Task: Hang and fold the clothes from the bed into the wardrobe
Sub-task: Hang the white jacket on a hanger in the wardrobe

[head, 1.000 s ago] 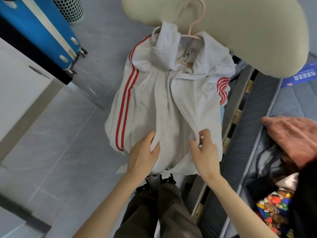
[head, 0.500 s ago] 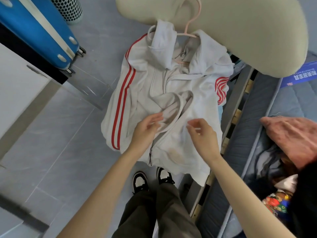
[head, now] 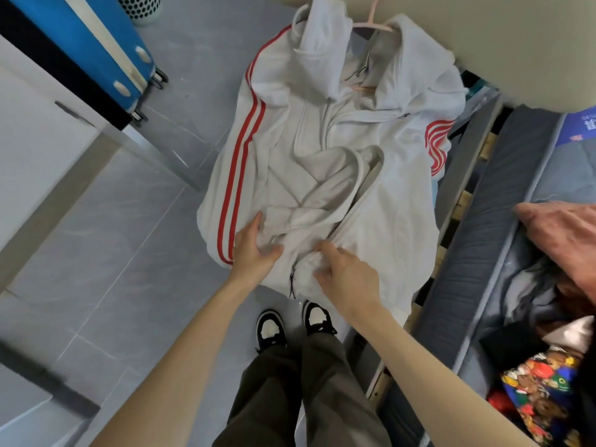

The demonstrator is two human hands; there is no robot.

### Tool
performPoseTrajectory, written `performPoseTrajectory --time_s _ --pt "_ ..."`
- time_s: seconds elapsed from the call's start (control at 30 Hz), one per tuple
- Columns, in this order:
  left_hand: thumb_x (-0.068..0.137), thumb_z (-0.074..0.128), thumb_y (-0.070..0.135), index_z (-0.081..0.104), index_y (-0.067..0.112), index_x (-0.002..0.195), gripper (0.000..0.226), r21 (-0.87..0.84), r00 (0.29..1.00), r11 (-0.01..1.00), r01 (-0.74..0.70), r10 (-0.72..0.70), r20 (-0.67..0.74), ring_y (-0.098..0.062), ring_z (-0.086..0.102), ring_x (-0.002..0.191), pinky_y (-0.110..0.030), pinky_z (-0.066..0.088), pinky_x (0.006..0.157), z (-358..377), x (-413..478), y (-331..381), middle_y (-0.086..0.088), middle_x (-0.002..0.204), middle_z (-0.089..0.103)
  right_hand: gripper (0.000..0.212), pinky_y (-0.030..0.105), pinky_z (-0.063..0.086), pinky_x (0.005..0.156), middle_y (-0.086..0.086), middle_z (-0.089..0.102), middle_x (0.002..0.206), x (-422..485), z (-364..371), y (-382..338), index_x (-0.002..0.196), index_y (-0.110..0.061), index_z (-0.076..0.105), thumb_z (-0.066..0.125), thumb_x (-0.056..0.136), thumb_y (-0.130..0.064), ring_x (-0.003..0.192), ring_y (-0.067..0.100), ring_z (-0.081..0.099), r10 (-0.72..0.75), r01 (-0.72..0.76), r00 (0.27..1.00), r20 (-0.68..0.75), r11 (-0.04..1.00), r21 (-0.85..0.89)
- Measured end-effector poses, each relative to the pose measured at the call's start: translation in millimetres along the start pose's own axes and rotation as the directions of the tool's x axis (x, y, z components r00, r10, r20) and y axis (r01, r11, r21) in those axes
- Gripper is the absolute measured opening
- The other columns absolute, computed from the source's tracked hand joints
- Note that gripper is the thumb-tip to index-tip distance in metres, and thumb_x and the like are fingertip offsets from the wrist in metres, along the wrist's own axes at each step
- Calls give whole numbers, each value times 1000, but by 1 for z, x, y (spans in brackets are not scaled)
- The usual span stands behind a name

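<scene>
Grey floor tiles lie under the white jacket (head: 322, 175), which hangs on a pink hanger (head: 374, 24) against the bed frame's (head: 464, 201) edge. Both hands have dropped to the hem. The left hand (head: 254, 250) pinches one front panel and the right hand (head: 346, 274) curls round the other, beside the zip pull (head: 293, 279). Zipping up looks likely next, then the wardrobe
</scene>
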State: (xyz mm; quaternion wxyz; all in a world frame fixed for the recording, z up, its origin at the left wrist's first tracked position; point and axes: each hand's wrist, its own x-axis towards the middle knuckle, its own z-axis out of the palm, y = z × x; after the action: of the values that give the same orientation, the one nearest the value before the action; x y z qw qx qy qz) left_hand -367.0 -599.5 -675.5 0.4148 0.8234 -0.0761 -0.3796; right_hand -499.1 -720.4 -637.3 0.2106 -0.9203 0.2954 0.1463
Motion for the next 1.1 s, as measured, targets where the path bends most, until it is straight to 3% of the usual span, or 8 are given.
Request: performPoseTrajectory --time_s 0.13,0.27,0.5,0.63,0.73,0.83,0.93,1.1 --pt "87 61 14 38 29 142 62 -119 995 989 90 -83 58 -7 48 103 -22 41 89 -2 6 10 5 122 40 24 32 38 54 3 54 78 -3 -9 8 114 -19 57 44 94 -16 70 29 56 -44 46 999 -32 997 64" --pt "92 50 26 60 22 102 15 -475 963 838 268 -243 115 -12 59 81 -27 49 73 -5 4 26 0 96 63 18 33 37 55 4 49 80 -24 -13 20 102 -14 57 43 94 -8 66 22 49 -7 42 992 -124 960 276" --pt "79 75 23 68 17 100 23 -582 921 722 373 -214 324 -7 70 89 -14 53 67 -24 -9 42 6 94 75 41 24 42 84 -5 50 103 -39 4 11 132 -31 52 47 97 -12 96 12 49 -43 107 988 -146 881 461" --pt "63 76 16 67 9 100 38 -656 908 635 407 -204 365 -9 72 82 -15 54 64 -36 -27 38 -1 91 75 36 15 48 75 -12 63 104 -54 25 -8 107 -44 41 52 95 -12 91 3 61 345 -77 928 -141 548 833" --pt "63 75 10 66 7 91 30 -774 921 500 388 -220 320 -12 72 84 -16 55 64 -42 -35 27 -3 88 75 9 24 53 70 0 71 89 -58 45 -18 94 -23 59 56 94 -15 78 16 66 586 -370 795 155 266 890" --pt "65 73 10 60 9 83 22 -872 946 386 301 -240 220 -9 72 81 -16 55 65 -45 -36 17 -1 83 74 10 29 56 75 8 69 102 -53 59 -27 100 -14 67 63 92 -15 87 19 65 504 -589 688 522 -31 807" --pt "65 74 13 59 11 81 23 -897 956 364 252 -238 172 -6 71 82 -17 55 67 -45 -36 10 1 83 74 9 21 51 67 3 62 93 -41 62 -39 98 -15 64 67 91 -18 85 14 60 371 -552 686 625 -294 780" --pt "60 81 30 73 23 82 25 -727 950 614 308 -237 201 0 56 67 -14 44 66 -47 -38 8 11 76 64 30 21 44 61 -3 54 83 -20 67 -56 84 -15 55 79 79 -32 77 11 49 361 -524 646 672 -430 735"
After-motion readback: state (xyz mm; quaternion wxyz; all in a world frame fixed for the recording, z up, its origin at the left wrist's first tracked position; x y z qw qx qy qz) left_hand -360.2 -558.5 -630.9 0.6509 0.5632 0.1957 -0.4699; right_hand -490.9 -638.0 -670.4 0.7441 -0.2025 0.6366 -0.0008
